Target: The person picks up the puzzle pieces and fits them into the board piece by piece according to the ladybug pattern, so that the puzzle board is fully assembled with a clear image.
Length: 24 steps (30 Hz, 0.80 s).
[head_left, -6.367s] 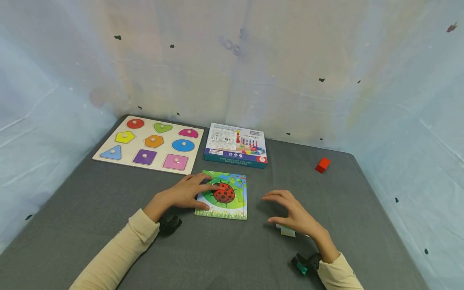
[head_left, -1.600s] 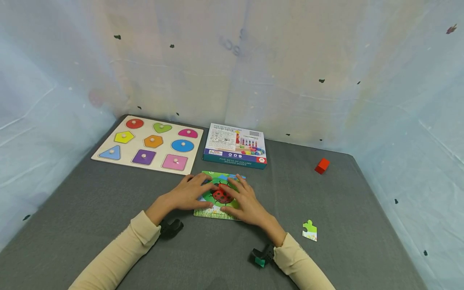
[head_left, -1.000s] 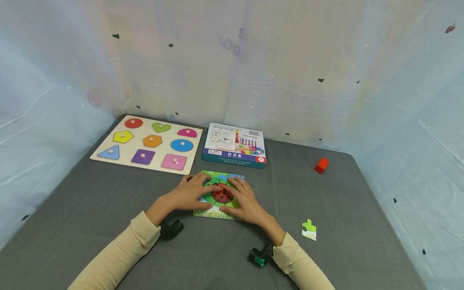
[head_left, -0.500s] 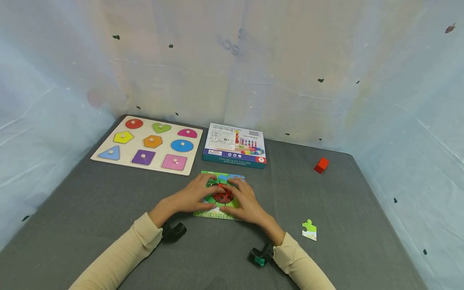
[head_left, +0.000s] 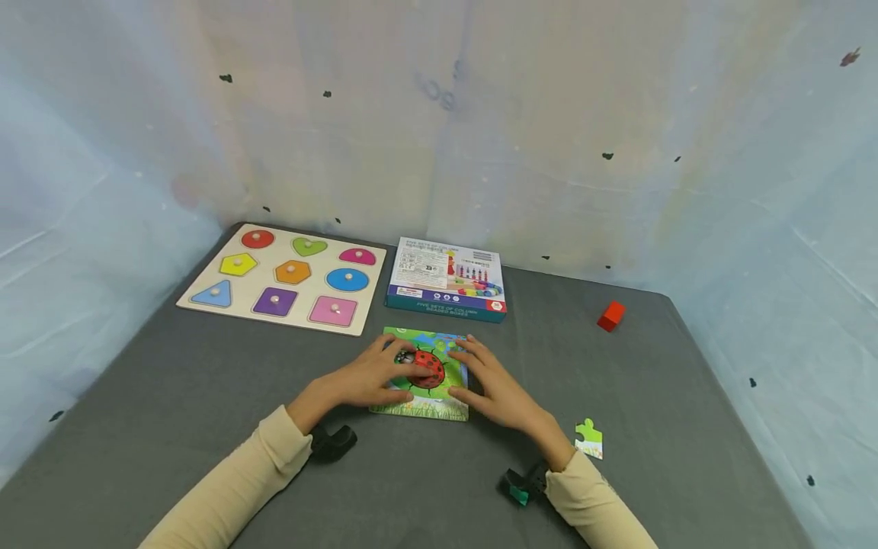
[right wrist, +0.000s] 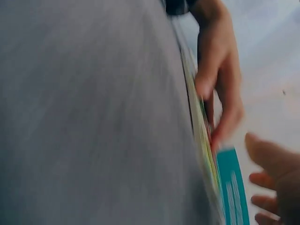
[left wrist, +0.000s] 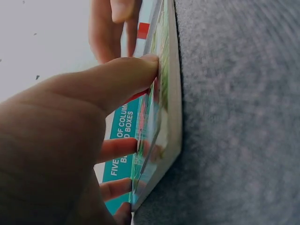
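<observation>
A ladybug jigsaw puzzle (head_left: 420,409) lies flat on the table in front of me. My left hand (head_left: 370,379) rests on its left part with fingers spread; in the left wrist view the thumb (left wrist: 133,75) touches the top of the board. Beside the puzzle's right edge, my right hand (head_left: 504,393) hovers with loosely bent fingers. The right wrist view, blurred, has its fingertips (right wrist: 258,145) apart from the puzzle's edge, holding nothing. A loose green and white puzzle piece (head_left: 589,441) lies to the right, close to my right forearm.
A shape board with knobbed pieces (head_left: 315,293) lies at the back left. Next to it is a flat box of beads (head_left: 446,279). A red block (head_left: 610,316) sits at the far right. Plastic sheeting (head_left: 549,114) surrounds the grey table (head_left: 206,396).
My right hand has drawn back from the puzzle's surface toward the right, uncovering more of the ladybug. The left hand has shifted slightly right on the board. Earlier, the loose piece was partly under my right hand.
</observation>
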Available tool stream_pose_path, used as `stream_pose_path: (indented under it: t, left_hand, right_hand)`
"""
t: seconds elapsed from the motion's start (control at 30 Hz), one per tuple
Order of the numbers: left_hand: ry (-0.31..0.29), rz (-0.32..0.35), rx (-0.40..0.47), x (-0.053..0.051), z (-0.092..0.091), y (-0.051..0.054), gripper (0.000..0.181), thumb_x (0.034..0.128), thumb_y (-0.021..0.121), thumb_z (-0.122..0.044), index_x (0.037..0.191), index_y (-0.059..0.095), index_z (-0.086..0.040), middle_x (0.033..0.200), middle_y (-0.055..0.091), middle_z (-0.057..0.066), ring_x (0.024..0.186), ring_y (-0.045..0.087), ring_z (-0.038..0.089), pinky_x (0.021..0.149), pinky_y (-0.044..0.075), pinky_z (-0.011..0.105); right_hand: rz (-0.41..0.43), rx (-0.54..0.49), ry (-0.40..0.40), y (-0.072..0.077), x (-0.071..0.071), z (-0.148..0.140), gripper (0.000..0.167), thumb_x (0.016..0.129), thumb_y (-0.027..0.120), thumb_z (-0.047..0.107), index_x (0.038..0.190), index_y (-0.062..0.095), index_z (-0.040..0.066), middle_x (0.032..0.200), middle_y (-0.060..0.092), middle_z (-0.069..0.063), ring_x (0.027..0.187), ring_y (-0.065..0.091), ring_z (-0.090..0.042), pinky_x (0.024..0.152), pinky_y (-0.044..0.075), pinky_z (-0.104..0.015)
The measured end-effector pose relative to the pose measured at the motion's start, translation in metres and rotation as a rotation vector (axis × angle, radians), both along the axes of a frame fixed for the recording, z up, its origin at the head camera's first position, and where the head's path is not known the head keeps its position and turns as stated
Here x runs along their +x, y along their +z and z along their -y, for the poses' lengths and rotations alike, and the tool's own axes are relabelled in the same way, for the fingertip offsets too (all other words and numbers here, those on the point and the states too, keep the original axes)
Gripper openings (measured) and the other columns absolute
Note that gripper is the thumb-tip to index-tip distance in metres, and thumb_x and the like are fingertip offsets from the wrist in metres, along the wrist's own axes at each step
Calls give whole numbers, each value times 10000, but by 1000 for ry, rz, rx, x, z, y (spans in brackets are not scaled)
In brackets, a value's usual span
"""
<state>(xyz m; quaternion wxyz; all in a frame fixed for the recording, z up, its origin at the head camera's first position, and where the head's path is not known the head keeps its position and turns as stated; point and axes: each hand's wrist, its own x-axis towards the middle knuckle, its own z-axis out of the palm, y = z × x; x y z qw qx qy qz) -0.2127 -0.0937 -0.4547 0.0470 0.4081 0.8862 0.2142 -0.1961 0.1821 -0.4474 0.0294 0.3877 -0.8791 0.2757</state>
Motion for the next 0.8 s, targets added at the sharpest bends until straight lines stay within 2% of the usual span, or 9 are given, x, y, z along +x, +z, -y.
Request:
stream_pose_path:
  t: [0.17, 0.3, 0.4, 0.5, 0.7, 0.8]
  left_hand:
    - [5, 7, 9, 0, -1, 1, 470, 876, 629, -399, 1326, 530, -308, 1311, 422, 87, 1281, 239, 339, 965, 337, 543]
    - [-2, -7, 4, 0, 0, 1, 473, 876, 629, -397, 1329, 527, -307, 1286, 433, 92, 1266, 254, 339, 958, 340, 537]
    - [-5, -9, 0, 1, 1, 0, 477, 876, 631, -394, 1332, 526, -302, 1276, 440, 95, 1251, 265, 335, 953, 341, 535]
    - [-5, 1, -1, 1, 1, -1, 481, 880, 622, -399, 1340, 516, -306, 1279, 438, 94, 1262, 255, 332, 964, 329, 536]
    - [7, 15, -12, 0, 1, -2, 484, 881, 622, -394, 1346, 504, -321, 1296, 431, 90, 1272, 245, 329, 974, 326, 539]
    - [9, 10, -10, -1, 1, -1, 482, 878, 628, -390, 1341, 509, -322, 1288, 434, 91, 1263, 252, 329, 968, 332, 538]
  right_hand:
    - [-56, -36, -86, 6, 11, -49, 613, 844, 701, 240, 1377, 438, 95, 1434, 381, -113, 1326, 347, -235, 984, 367, -494]
    - [-87, -50, -129, 6, 26, -86, 667, 785, 755, 160, 1372, 447, 79, 1377, 456, -84, 1250, 441, -228, 953, 412, -394]
    - [-98, -49, -159, 4, 38, -109, 709, 746, 781, 120, 1371, 450, 73, 1362, 471, -67, 1243, 446, -198, 977, 379, -243]
    - [-108, -57, -189, 1, 47, -130, 736, 709, 801, 89, 1362, 461, 59, 1347, 482, -77, 1252, 426, -116, 978, 317, -129]
    - [-73, -40, -287, 0, 65, -165, 773, 681, 827, 165, 1361, 470, 73, 1341, 478, -65, 1251, 354, 30, 931, 287, -83]
    - [-28, -22, -330, 0, 72, -177, 815, 646, 849, 223, 1360, 477, 96, 1365, 450, -72, 1289, 289, 8, 935, 239, -116]
